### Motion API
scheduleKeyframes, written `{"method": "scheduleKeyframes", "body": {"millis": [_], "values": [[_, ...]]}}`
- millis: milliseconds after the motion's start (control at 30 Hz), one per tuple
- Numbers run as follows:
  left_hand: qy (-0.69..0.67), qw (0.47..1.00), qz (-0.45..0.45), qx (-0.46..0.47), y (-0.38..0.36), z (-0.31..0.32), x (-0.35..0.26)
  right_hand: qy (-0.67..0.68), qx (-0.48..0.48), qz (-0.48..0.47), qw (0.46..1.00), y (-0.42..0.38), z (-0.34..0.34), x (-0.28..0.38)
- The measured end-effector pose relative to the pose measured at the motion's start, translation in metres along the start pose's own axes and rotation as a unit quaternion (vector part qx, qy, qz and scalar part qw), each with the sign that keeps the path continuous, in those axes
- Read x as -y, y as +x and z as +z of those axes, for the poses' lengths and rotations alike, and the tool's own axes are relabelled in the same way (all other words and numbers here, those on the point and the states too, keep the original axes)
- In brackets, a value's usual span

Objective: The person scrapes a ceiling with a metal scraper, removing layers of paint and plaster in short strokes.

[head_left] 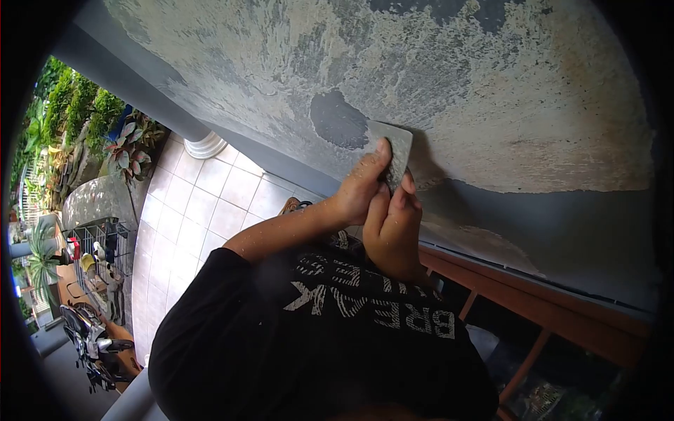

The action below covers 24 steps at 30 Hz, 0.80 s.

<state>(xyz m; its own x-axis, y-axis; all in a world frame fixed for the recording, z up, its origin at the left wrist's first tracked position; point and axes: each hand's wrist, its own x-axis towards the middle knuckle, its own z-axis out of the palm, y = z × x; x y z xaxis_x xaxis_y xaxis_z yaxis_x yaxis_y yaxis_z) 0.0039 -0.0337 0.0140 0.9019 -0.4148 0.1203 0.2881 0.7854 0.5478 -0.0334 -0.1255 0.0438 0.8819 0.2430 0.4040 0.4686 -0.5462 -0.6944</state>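
Note:
A flat, grey, square-cornered scraper [401, 147] lies against the wall [435, 84], its edge beside a bare dark grey patch [337, 121]. My left hand [365, 181] grips it, the thumb pressed on its face. Just below, my right hand [394, 223] is closed around the scraper's lower part, with its fingertips showing at the right side. Whether the scraper has a handle is hidden by my hands. Around it the wall surface is mottled, with patchy off-white coating partly removed over grey. Small pale specks dot my left forearm.
An orange-brown wooden frame [519, 291] runs below the wall at right. White floor tiles [200, 203] and a round column base [205, 146] are at left. Farther off stand a wire shoe rack [102, 249], a motorcycle [91, 340] and plants [130, 151].

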Motion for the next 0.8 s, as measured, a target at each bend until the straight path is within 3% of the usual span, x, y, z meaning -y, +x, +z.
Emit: {"method": "scheduleKeyframes", "body": {"millis": [100,233,433,567,667,800], "values": [[-0.026,0.998,0.037,0.038,0.003,-0.005,-0.002,0.054,0.026,0.008,0.998,0.005,0.001,-0.004],[-0.005,0.999,-0.018,0.03,-0.005,0.001,0.003,0.054,0.028,0.02,0.998,-0.006,-0.006,-0.001],[-0.075,0.996,0.002,0.044,-0.004,-0.005,-0.004,0.008,0.049,0.017,0.999,0.005,0.002,0.005],[-0.041,0.999,-0.003,0.03,-0.006,-0.007,-0.007,0.053,0.035,0.016,0.998,0.0,0.004,0.004],[-0.008,0.997,-0.073,0.021,-0.008,0.003,-0.005,0.054,0.014,0.033,0.998,-0.009,0.0,0.004],[-0.01,0.998,-0.052,0.046,-0.009,-0.006,-0.011,0.007,0.014,0.03,0.999,-0.008,0.007,0.01]]}}
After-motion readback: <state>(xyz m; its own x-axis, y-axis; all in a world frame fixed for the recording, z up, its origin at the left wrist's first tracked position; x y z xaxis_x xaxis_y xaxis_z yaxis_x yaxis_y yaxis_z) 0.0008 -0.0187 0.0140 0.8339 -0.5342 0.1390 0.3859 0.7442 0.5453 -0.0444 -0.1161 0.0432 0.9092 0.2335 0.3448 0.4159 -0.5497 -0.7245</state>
